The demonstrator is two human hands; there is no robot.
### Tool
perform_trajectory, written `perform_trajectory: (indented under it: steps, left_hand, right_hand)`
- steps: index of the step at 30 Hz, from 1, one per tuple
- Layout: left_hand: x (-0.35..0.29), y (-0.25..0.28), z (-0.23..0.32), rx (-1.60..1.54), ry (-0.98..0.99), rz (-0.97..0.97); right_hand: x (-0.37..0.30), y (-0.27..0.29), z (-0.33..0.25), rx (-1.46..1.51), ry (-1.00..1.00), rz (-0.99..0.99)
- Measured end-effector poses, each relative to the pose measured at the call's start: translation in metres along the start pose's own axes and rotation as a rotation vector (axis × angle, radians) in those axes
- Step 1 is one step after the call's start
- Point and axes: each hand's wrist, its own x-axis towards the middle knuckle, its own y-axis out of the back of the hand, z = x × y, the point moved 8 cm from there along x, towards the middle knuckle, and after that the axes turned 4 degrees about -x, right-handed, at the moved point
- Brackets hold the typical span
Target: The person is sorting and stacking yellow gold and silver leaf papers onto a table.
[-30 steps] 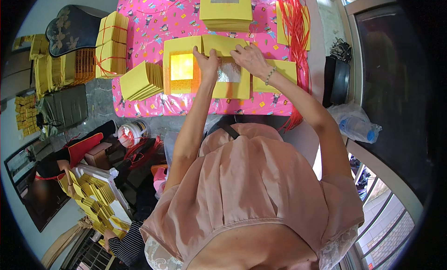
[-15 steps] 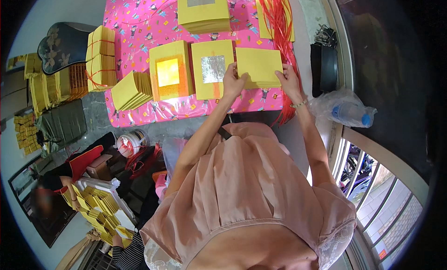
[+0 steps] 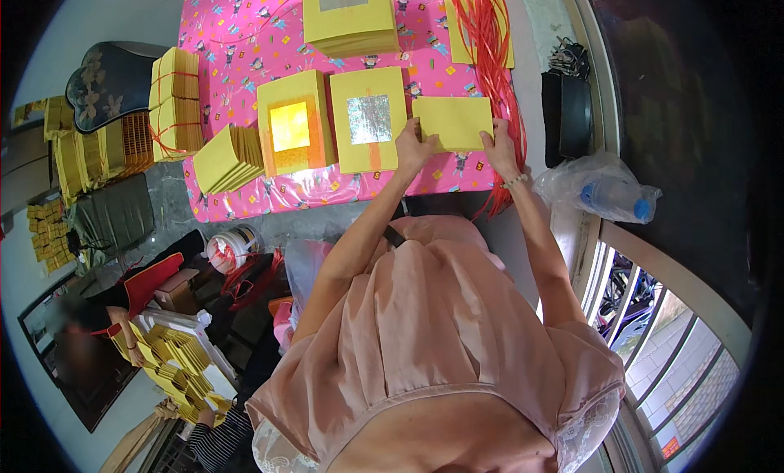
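Observation:
Between my two hands is a wad of yellow paper sheets (image 3: 454, 124), held at its near corners by the pink table's front edge. My left hand (image 3: 416, 149) grips the left side, thumb on top. On the right side, my right hand (image 3: 500, 151) pinches the other corner; a beaded bracelet circles that wrist. Just left of the wad lies a yellow paper stack with a silver foil square (image 3: 369, 119). Beyond it is a thicker stack with a gold foil square (image 3: 291, 127) bordered in orange. Leftmost on the table, a slanting yellow stack (image 3: 226, 159) has its layers spread.
Red strips (image 3: 482, 32) hang along the table's right side. A large yellow stack (image 3: 351, 28) sits farther back; tied bundles (image 3: 175, 106) stand at the left edge. A bottle in a clear bag (image 3: 608, 194) is at right. Other people handle yellow paper (image 3: 175, 367) at lower left.
The wad's far edge has come nearer to me, and it looks shorter from front to back. Both hands stay on it, with the fingers slightly shifted.

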Motion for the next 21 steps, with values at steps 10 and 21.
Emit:
perform_trajectory:
  steps: [10,21]
  left_hand:
    - [-0.006,0.003,0.018,0.304,-0.186,0.056]
    - [-0.023,0.025,0.061,0.210,-0.329,0.013]
  right_hand:
    - [-0.001,0.001,-0.017,-0.222,0.075,0.023]
    - [-0.011,0.021,-0.062,-0.505,0.207,0.222]
